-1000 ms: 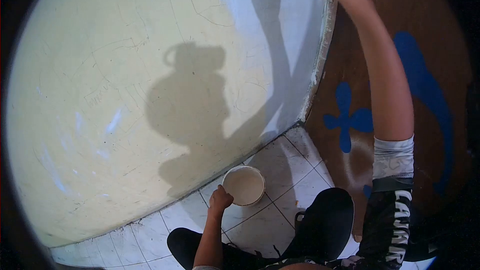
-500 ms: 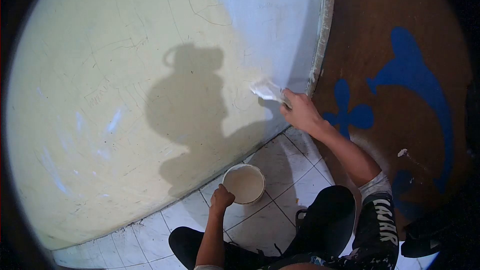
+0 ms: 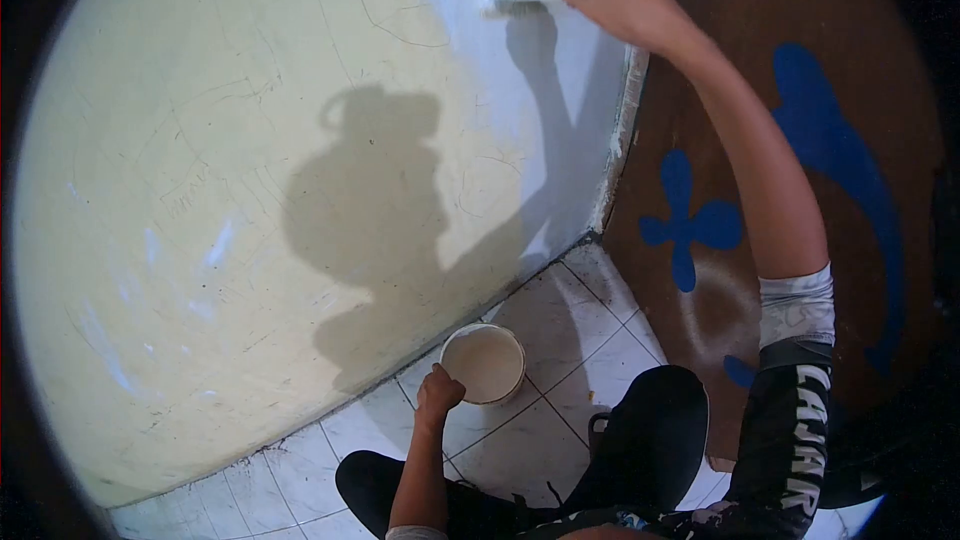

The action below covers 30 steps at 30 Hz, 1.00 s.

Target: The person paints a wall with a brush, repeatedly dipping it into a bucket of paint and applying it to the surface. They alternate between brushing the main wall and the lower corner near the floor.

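My right hand [image 3: 625,0] is closed around the handle of a paintbrush [image 3: 525,0], its bristles against the white-painted part of the wall [image 3: 470,50] near the top. Down by the floor, my left hand [image 3: 439,392] grips the rim of a round bucket [image 3: 485,364] holding pale paint. White paint covers the wall's right part, while the left part [image 3: 240,120] is cream with thin cracks and a few white smears.
To the right stands a brown surface [image 3: 650,320] with blue shapes [image 3: 690,225]. White floor tiles [image 3: 500,455] meet the wall's lower edge. My bent knees are on both sides of the bucket, and shadows fall on the wall.
My right hand has moved up the wall with the paintbrush, from low near the corner to the upper white area. My left hand still holds the bucket rim.
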Motion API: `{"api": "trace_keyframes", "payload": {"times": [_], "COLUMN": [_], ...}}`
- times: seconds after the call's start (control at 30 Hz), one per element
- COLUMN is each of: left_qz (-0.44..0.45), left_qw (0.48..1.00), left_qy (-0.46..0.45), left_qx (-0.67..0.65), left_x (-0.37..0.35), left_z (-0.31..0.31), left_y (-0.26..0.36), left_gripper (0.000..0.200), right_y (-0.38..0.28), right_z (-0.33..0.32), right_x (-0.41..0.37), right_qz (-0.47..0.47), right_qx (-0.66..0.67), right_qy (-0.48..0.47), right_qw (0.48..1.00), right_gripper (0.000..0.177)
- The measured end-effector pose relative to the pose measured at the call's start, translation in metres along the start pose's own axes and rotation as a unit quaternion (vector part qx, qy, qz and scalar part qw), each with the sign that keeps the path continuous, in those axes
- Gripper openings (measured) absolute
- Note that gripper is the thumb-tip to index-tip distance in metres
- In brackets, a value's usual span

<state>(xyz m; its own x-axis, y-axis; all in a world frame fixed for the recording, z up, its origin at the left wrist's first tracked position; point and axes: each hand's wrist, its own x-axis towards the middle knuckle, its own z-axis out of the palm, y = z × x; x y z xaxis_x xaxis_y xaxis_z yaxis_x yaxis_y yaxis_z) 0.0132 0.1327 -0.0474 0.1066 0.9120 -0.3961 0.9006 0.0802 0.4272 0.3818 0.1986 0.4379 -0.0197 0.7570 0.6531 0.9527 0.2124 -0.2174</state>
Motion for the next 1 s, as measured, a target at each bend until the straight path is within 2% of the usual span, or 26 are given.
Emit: {"api": "trace_keyframes", "payload": {"times": [0.07, 0.13, 0.2, 0.23, 0.37, 0.47, 0.6, 0.7, 0.73, 0.8, 0.9, 1.0], "left_qz": [-0.008, -0.004, 0.001, -0.008, -0.022, -0.021, -0.005, -0.032, -0.033, -0.033, -0.027, -0.019], "left_qw": [1.0, 1.0, 1.0, 1.0, 1.0, 1.0, 1.0, 0.999, 0.999, 0.999, 0.999, 0.999], "left_qy": [-0.002, -0.002, -0.001, -0.01, -0.012, -0.022, -0.004, -0.032, -0.029, -0.023, -0.03, -0.028], "left_qx": [0.009, 0.007, 0.004, 0.005, 0.001, 0.005, 0.006, 0.022, 0.02, 0.017, 0.023, 0.02], "left_x": [0.002, 0.001, -0.001, -0.005, -0.005, -0.006, -0.004, -0.008, -0.01, -0.012, -0.01, -0.009], "left_z": [0.001, 0.001, -0.004, -0.008, -0.007, -0.01, -0.003, -0.009, -0.011, -0.011, -0.008, -0.008], "left_y": [-0.001, -0.002, -0.001, 0.004, 0.006, 0.007, 0.001, 0.01, 0.013, 0.013, 0.01, 0.009], "left_gripper": [0.047, 0.047, 0.048, 0.046, 0.044, 0.045, 0.047, 0.046, 0.046, 0.047, 0.047, 0.047], "right_y": [-0.013, -0.027, -0.047, -0.039, -0.019, 0.006, 0.019, 0.038, 0.041, 0.044, 0.051, 0.056], "right_z": [-0.019, -0.033, -0.049, -0.04, 0.014, 0.089, 0.149, 0.191, 0.201, 0.217, 0.241, 0.236], "right_x": [0.007, 0.006, -0.004, 0.0, -0.012, -0.049, -0.124, -0.176, -0.194, -0.222, -0.231, -0.187], "right_qz": [0.026, 0.02, 0.07, 0.046, -0.007, -0.002, 0.023, 0.037, 0.038, 0.13, 0.138, 0.139], "right_qx": [0.023, 0.035, 0.054, 0.058, 0.068, 0.084, 0.09, 0.082, 0.084, 0.131, 0.096, 0.161], "right_qy": [0.089, 0.105, 0.103, 0.169, 0.22, 0.145, 0.057, -0.033, -0.034, -0.182, -0.197, -0.168], "right_qw": [0.995, 0.994, 0.991, 0.983, 0.973, 0.986, 0.994, 0.995, 0.995, 0.966, 0.966, 0.963], "right_gripper": [0.02, 0.019, 0.019, 0.019, 0.02, 0.026, 0.027, 0.028, 0.028, 0.029, 0.04, 0.035]}}
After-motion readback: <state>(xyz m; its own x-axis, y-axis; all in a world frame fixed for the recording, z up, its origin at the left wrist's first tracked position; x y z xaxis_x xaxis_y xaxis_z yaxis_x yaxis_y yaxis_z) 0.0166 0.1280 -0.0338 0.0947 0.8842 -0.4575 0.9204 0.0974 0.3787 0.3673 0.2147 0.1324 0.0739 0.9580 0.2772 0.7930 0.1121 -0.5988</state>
